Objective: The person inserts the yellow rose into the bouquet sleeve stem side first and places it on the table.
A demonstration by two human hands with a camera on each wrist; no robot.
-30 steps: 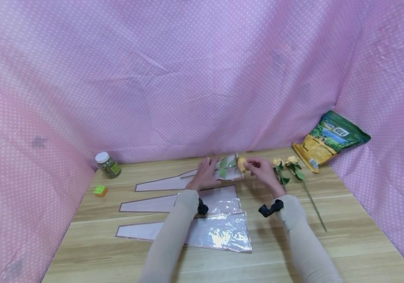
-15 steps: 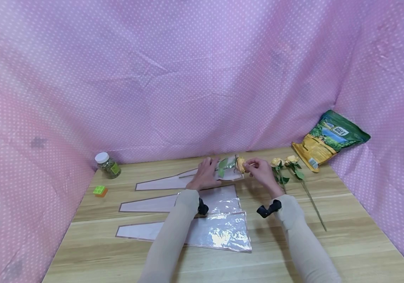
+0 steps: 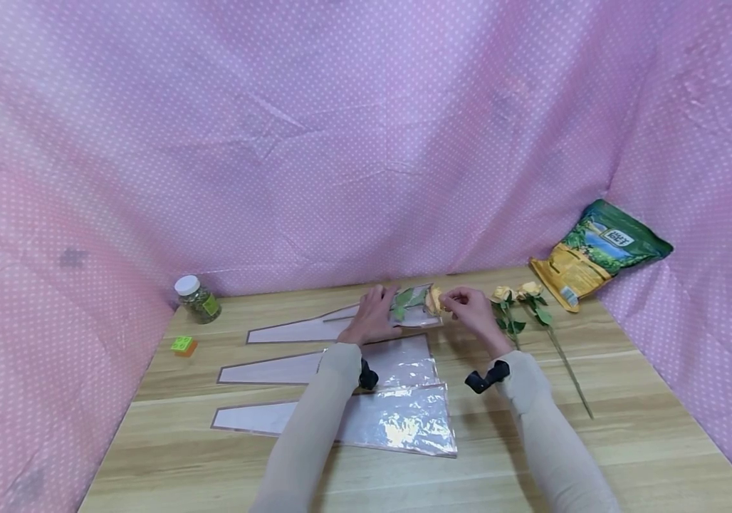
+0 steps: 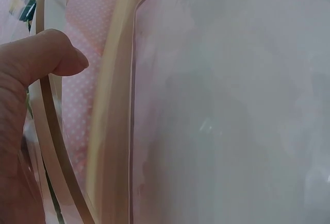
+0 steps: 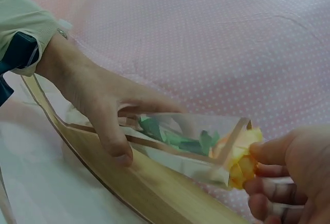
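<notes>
A yellow rose (image 3: pixel 433 301) lies stem-first inside a clear tapered flower sleeve (image 3: pixel 295 332) at the back of the table, its bloom at the wide mouth. My left hand (image 3: pixel 371 319) grips the sleeve around its middle, thumb on the near side and fingers across the far side. At the mouth, my right hand (image 3: pixel 471 308) pinches the bloom between thumb and fingers. In the right wrist view, green leaves (image 5: pixel 180 140) show through the film and part of the bloom (image 5: pixel 242 165) sticks out. The left wrist view has my left thumb (image 4: pixel 56 54) over the sleeve's brown edge.
Two more flat sleeves, a middle one (image 3: pixel 263 370) and a near one (image 3: pixel 398 420), lie in front. Two yellow roses (image 3: pixel 530 290) lie right of my right hand. A green-and-yellow bag (image 3: pixel 597 249) leans at back right; a lidded jar (image 3: pixel 198 301) and toy blocks (image 3: pixel 183 346) sit left.
The rose has slid left, deeper into the sleeve, its bloom now at and partly within the mouth. My right hand has moved slightly left with it; the left hand has stayed put.
</notes>
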